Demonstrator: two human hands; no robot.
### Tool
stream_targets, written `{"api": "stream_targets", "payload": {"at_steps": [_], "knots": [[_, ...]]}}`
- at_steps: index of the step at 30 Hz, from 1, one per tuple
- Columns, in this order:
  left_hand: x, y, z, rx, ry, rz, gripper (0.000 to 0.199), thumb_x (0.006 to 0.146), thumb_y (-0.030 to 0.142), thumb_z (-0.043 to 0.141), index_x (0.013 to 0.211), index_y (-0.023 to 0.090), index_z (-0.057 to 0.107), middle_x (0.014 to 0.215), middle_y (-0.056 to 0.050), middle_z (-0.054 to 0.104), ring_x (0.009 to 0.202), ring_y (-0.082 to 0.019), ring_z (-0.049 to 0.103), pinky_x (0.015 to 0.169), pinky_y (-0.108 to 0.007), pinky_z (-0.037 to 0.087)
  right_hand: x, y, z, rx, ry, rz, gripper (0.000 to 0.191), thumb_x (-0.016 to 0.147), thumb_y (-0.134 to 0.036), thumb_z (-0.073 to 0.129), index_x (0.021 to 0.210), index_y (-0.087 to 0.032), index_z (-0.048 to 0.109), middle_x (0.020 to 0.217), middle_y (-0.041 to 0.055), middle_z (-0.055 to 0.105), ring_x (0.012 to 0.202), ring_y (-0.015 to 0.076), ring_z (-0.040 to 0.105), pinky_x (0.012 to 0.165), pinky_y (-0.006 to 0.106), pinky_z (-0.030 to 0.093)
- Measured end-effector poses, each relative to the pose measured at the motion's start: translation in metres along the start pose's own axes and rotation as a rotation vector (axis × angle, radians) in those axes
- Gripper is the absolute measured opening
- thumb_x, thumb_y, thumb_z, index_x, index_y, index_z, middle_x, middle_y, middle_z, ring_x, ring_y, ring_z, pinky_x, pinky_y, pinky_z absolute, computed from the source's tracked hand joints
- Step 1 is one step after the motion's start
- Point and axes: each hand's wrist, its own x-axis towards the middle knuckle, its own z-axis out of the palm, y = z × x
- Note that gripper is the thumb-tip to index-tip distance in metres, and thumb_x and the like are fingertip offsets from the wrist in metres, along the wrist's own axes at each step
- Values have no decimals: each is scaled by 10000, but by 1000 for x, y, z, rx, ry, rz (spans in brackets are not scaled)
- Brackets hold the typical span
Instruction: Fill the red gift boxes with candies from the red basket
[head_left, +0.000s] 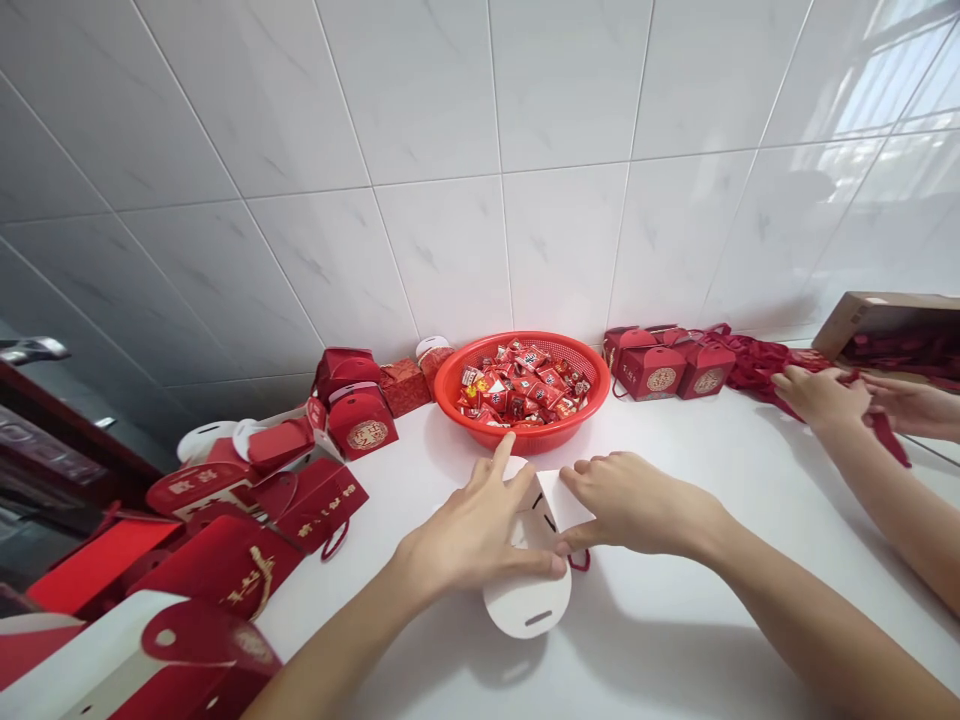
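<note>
In front of me on the white table stands a small paper gift box [526, 603], unfolded at the top with its white inner side showing. A slotted rounded flap leans toward me, and a red cord loop [580, 560] shows at its right. My left hand [480, 525] grips the box from the left, thumb across the near side and index finger raised. My right hand [637, 505] pinches the box's right-hand white flap [564, 500] between thumb and fingers. The inside of the box is partly hidden by my left hand.
A red plastic basket [521, 437] of wrapped candies [525, 385] stands behind the box. Red gift boxes [255, 560] crowd the left, more [660, 370] stand at the back right. Another person's hands [821, 395] handle red ribbon [757, 365] near a cardboard box [862, 315].
</note>
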Motion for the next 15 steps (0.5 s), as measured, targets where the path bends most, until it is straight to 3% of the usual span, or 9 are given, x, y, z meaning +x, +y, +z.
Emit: {"api": "stream_targets", "payload": {"at_steps": [6, 9, 15], "knots": [[17, 12, 29, 26, 250, -104, 549, 870, 682, 510, 1168, 221, 532, 1559, -235, 300, 1455, -499, 243, 864, -618, 507, 7, 29, -5, 119, -61, 68, 409, 923, -489, 575, 1157, -157, 620, 903, 117, 708, 837, 313, 683, 629, 331, 406], [24, 12, 33, 29, 283, -135, 605, 876, 710, 467, 1192, 198, 534, 1570, -244, 279, 1462, -498, 231, 904, -621, 492, 11, 37, -4, 169, -69, 91, 478, 922, -504, 550, 1272, -179, 580, 956, 130, 706, 865, 320, 678, 638, 337, 427], [18, 3, 14, 45, 369, -54, 634, 916, 683, 427, 1285, 181, 543, 1535, -237, 367, 1338, -415, 486, 877, -492, 533, 5, 44, -13, 251, 51, -29, 367, 918, -423, 574, 1198, -194, 634, 1007, 115, 713, 877, 271, 664, 693, 330, 458]]}}
